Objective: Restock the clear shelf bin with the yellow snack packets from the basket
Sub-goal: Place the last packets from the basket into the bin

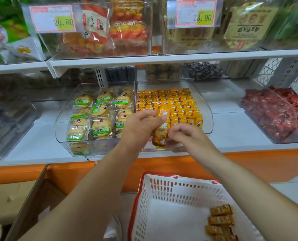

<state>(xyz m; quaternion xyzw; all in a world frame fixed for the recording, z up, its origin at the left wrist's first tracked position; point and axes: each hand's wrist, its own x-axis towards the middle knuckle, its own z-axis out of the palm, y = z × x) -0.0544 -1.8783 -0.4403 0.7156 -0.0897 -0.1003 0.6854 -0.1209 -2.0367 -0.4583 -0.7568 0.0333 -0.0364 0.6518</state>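
Yellow, glossy foil up front: the left hand [141, 126] grips a small stack of packets [160, 131], held upright at the front lip of the clear bin [206, 108]. Just beside the stack sits the right hand [188, 138], fingers curled toward its lower half; gripping or only touching, I cannot tell. Inside the curved, see-through plastic bin, tidy rows of small rectangular yellow packets [171, 101] run nearly to the front. Down below, the white slotted basket [162, 190] with its red rim holds a few loose packets [220, 220] lying flat toward its right side. Next bin left: round biscuits [96, 117] in crinkly clear wrappers.
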